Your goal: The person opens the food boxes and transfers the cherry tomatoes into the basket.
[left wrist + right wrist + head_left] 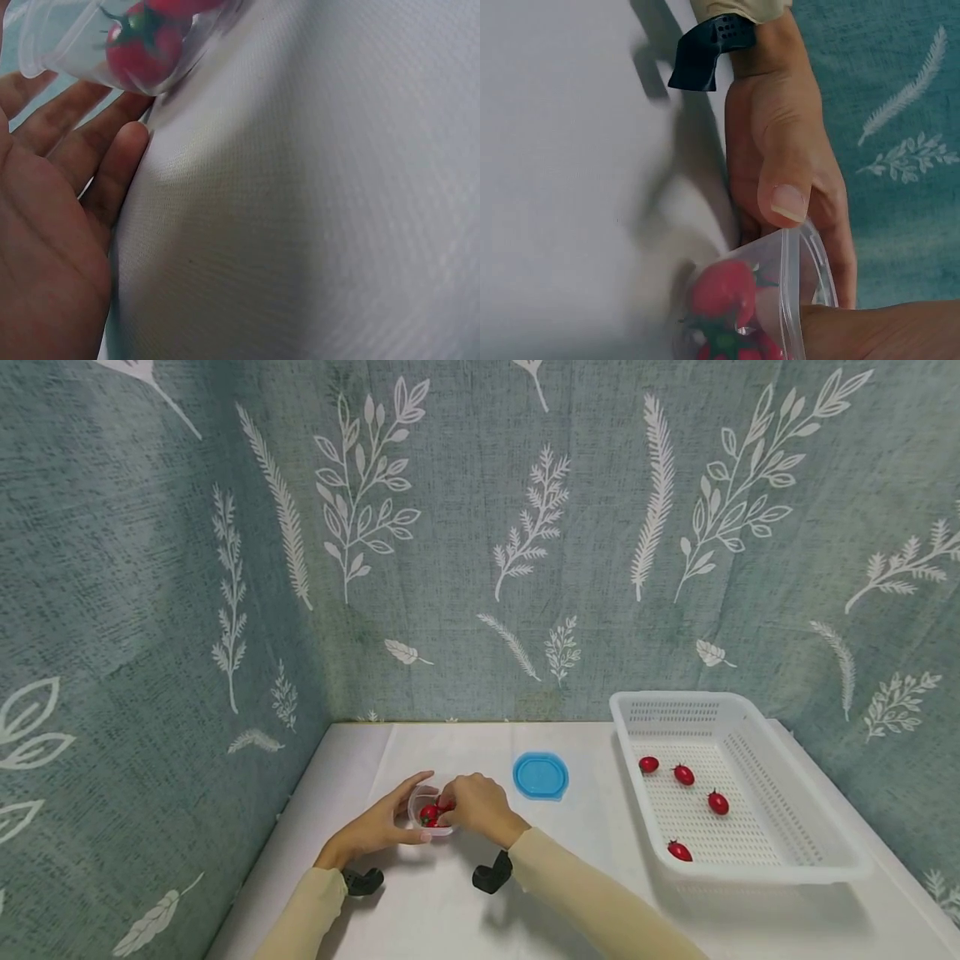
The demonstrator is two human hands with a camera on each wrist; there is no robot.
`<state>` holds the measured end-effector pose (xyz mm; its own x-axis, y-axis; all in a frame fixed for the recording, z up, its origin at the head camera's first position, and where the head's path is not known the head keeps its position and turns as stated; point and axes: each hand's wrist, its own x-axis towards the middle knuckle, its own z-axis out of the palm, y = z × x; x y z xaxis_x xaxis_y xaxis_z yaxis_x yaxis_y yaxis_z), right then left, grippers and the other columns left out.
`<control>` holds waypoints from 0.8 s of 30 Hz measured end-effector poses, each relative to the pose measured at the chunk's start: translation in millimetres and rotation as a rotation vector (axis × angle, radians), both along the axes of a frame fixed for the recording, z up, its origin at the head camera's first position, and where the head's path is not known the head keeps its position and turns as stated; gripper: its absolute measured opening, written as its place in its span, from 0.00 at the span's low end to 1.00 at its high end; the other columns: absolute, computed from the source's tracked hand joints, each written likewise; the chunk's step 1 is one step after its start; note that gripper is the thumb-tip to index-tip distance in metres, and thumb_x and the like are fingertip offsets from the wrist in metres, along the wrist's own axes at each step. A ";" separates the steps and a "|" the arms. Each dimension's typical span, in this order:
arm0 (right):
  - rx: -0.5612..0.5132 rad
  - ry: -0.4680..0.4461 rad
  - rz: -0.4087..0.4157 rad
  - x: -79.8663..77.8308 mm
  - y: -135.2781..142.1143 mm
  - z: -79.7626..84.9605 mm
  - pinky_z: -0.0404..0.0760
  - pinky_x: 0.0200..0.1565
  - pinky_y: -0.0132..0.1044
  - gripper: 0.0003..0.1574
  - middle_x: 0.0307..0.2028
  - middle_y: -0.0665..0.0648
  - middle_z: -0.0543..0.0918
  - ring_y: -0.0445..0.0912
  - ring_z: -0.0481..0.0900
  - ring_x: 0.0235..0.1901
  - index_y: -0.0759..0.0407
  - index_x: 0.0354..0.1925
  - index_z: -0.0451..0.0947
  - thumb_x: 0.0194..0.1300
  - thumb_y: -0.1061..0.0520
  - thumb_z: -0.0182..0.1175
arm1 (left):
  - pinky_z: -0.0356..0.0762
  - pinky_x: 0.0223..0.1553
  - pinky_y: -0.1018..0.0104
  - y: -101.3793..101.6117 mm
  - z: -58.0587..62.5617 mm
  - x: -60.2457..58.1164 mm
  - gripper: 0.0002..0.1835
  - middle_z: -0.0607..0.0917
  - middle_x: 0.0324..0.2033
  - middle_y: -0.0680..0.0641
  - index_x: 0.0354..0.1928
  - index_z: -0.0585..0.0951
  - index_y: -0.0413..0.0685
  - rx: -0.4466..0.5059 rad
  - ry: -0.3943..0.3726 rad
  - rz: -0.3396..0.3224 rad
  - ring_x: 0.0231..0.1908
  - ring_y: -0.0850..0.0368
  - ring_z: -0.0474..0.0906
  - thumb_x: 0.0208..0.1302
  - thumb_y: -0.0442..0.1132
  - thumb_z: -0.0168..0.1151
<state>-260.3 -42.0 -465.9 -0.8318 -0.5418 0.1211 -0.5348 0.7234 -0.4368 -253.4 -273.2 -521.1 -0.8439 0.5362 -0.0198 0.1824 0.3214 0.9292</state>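
Note:
A small clear plastic tub (415,818) stands on the white table, with several red cherry tomatoes (428,812) inside. My left hand (375,825) holds the tub from the left, fingers along its far side and thumb at the near rim (791,300). The left wrist view shows the left palm and fingers (82,142) beside the tub wall (71,45). My right hand (476,806) reaches over the rim from the right, thumb and index finger down inside around a cherry tomato. Its fingertips are partly hidden among the fruit.
A blue lid (541,776) lies on the table (585,835) behind and right of the tub. Farther right, a white perforated basket (787,802) holds several loose cherry tomatoes (717,802). Patterned green-grey fabric (465,527) closes off the back and left sides.

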 end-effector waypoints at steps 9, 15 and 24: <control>0.064 -0.144 0.027 -1.5 -4.4 8.2 0.74 0.21 0.31 0.04 0.26 0.41 0.86 0.37 0.76 0.15 0.49 0.33 0.93 0.59 0.52 0.78 | 0.60 0.70 0.45 -1.4 1.8 1.2 0.58 0.59 0.77 0.43 0.83 0.47 0.59 0.016 -0.007 0.002 0.74 0.43 0.61 0.60 0.40 0.78; 0.034 -0.243 0.082 -5.0 -4.0 5.3 0.72 0.18 0.30 0.05 0.28 0.43 0.86 0.38 0.72 0.09 0.53 0.38 0.92 0.62 0.55 0.75 | 0.68 0.64 0.66 -1.1 1.0 0.6 0.59 0.66 0.73 0.44 0.83 0.47 0.57 0.022 0.016 -0.020 0.71 0.45 0.66 0.60 0.39 0.78; -0.176 -0.501 0.089 -10.1 3.8 3.0 0.67 0.17 0.30 0.04 0.29 0.45 0.87 0.39 0.66 0.11 0.58 0.38 0.90 0.63 0.61 0.74 | 0.57 0.70 0.40 -1.1 0.1 2.1 0.57 0.54 0.79 0.38 0.83 0.49 0.55 -0.004 0.023 0.001 0.76 0.38 0.53 0.61 0.41 0.77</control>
<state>-270.4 -38.2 -463.0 -0.7630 -0.6198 -0.1835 -0.2854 0.5778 -0.7647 -251.3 -274.4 -521.0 -0.8449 0.5349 -0.0022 0.2033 0.3249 0.9236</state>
